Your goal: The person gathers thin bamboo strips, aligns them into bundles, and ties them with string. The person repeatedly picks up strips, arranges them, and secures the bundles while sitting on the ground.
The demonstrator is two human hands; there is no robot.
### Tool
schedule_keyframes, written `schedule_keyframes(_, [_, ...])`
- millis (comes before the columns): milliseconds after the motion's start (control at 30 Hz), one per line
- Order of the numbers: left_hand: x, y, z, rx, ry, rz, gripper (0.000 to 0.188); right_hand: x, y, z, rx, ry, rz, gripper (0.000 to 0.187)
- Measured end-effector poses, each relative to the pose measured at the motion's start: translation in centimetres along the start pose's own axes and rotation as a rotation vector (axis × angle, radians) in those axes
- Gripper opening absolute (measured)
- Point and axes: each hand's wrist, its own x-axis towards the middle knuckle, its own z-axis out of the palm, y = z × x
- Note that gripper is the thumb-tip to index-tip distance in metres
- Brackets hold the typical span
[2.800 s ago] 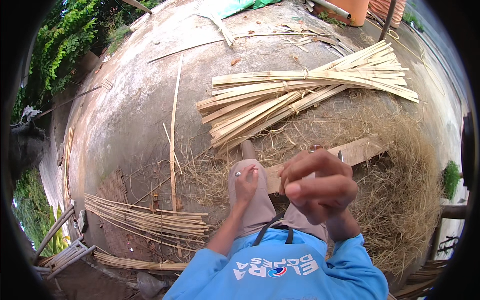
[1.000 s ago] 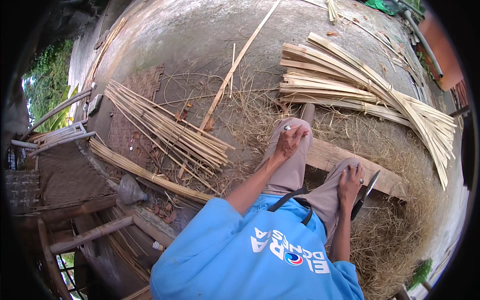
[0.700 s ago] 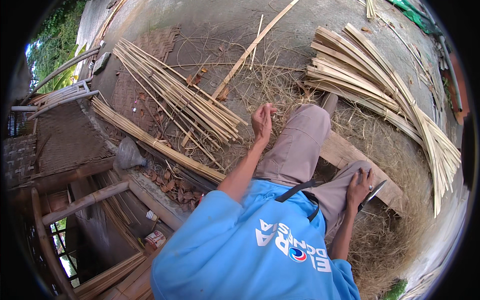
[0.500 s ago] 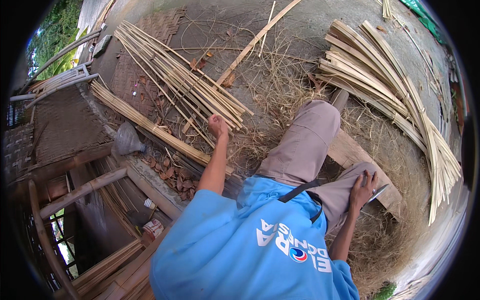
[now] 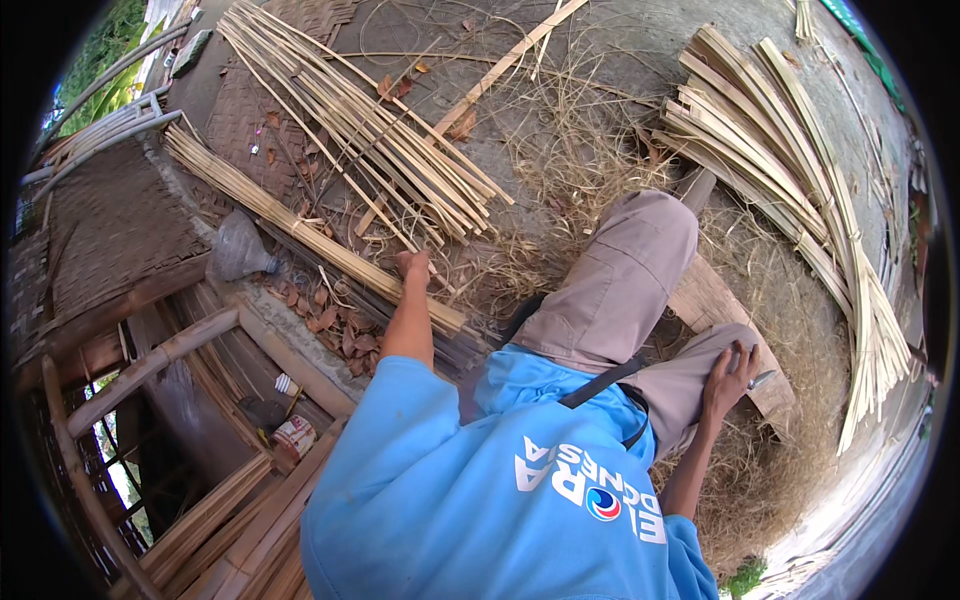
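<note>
My left hand [image 5: 412, 265] is closed, gripping the near end of a thin bamboo strip [image 5: 345, 182] along the left side of a loose spread of strips [image 5: 385, 150]. Just left of it lies a tighter bundle of thin strips [image 5: 300, 235]. On my right knee rests my right hand [image 5: 733, 378], its fingers curled over the trouser leg. A knife [image 5: 764, 379] pokes out beside these fingers; its handle is hidden under the hand.
A wooden board [image 5: 725, 310] lies beneath my right leg amid bamboo shavings [image 5: 740, 480]. Wide split strips [image 5: 790, 160] fan out at right. A clear plastic bottle [image 5: 238, 248], dry leaves [image 5: 330, 320] and a bamboo frame [image 5: 165, 380] are at left.
My left hand has moved left and slightly nearer, off the near ends of the loose strips to the strip at their left side. My right hand stays on the knee. The view has shifted slightly.
</note>
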Motion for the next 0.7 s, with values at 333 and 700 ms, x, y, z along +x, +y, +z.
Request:
schedule_keyframes(333, [-2.6, 1.8, -3.0, -0.352, -0.260, 0.045, 0.028, 0.0, -0.5, 0.0, 0.016, 0.010, 0.013, 0.028])
schedule_keyframes(700, [-5.5, 16.8, 1.9, -0.155, -0.421, 0.156, 0.032, -0.1, -0.6, -0.1, 0.028, 0.021, -0.023, 0.028])
